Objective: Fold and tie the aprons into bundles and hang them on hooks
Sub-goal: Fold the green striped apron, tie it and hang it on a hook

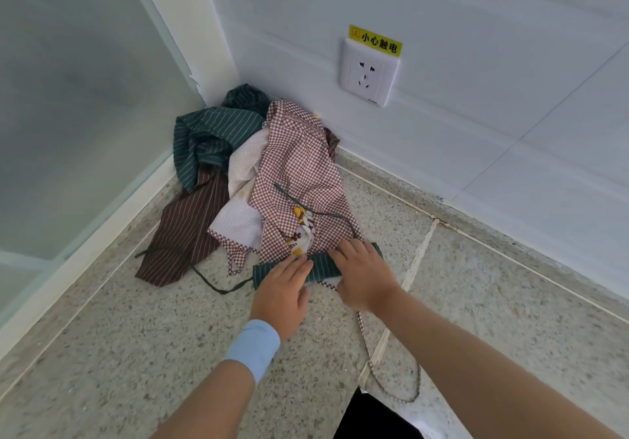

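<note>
**A:** What carries all this, and where does it sit?

**B:** The speckled floor (pixel 136 353). A loose heap of aprons is pushed into its far corner, where the tiled wall meets the glass door. The brown checked apron (pixel 299 173) with a cartoon patch lies on top. A green striped apron (pixel 218 136) is bunched behind it, hard against the corner. A brown striped apron (pixel 183 231) spills out towards the left.

**A:** And the one in hand?

**B:** That's the green striped bundle (pixel 323 267). It is folded into a narrow band and lies just in front of the heap, touching the checked apron's hem.

**A:** How are the hands on it?

**B:** The left hand (pixel 282 289) lies flat, its fingers straight and together, pressing the band's middle onto the floor. The right hand (pixel 360 275) has its fingers curled over the band's right end. I'd say the left pins the folds so they don't spring open while the right gathers the end.

**A:** Is it tied?

**B:** Not yet, as far as I can tell. The green tie cord (pixel 221 289) trails slack across the floor from the band's left end. A checked strap (pixel 391 370) loops loose near the front edge. Winding the cord round is probably next, and no hook is in view.
</note>
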